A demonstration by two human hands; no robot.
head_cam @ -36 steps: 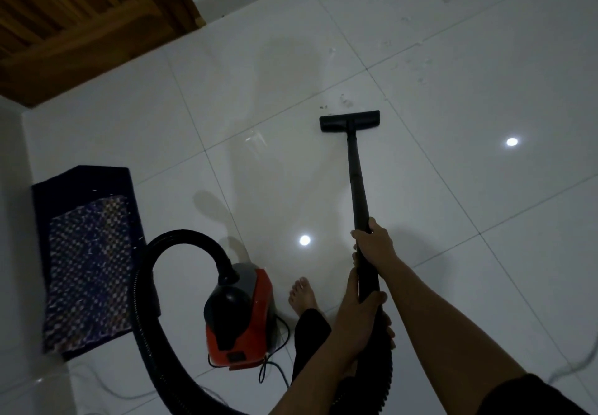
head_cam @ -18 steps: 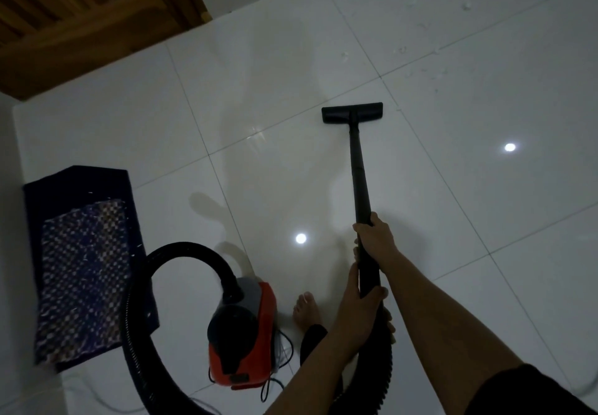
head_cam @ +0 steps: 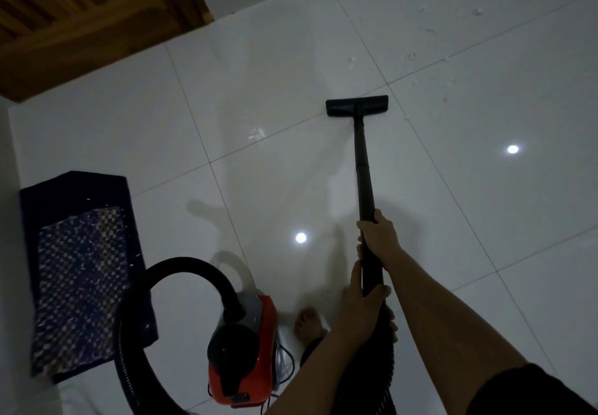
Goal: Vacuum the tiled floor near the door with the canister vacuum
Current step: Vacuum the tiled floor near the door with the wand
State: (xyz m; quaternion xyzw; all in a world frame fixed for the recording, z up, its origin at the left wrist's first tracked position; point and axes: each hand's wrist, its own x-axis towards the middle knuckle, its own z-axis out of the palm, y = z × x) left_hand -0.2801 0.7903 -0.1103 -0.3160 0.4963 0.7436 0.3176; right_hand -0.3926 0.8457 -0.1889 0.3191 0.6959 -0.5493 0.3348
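Observation:
A black vacuum wand point(head_cam: 364, 168) runs from my hands out to its flat floor nozzle point(head_cam: 356, 106), which rests on the white tiled floor point(head_cam: 485, 220) at a grout line. My right hand point(head_cam: 378, 235) grips the wand higher up; my left hand point(head_cam: 362, 304) grips it lower, where the ribbed hose begins. The red and black canister point(head_cam: 246, 353) sits on the floor at lower left, its black hose point(head_cam: 181, 269) arching up and round. The wooden door point(head_cam: 84, 16) fills the top left corner. Small white crumbs point(head_cam: 411, 56) lie beyond the nozzle.
A dark patterned doormat point(head_cam: 81, 272) lies at the left by the wall. My bare foot point(head_cam: 309, 322) stands beside the canister, with its power cord point(head_cam: 284, 372) looped near it. Two ceiling-light reflections shine on the tiles.
The nozzle has slid forward and a little right across the tile to the grout line, over the dark specks that lay just ahead of it. Both hands keep their grip on the wand.

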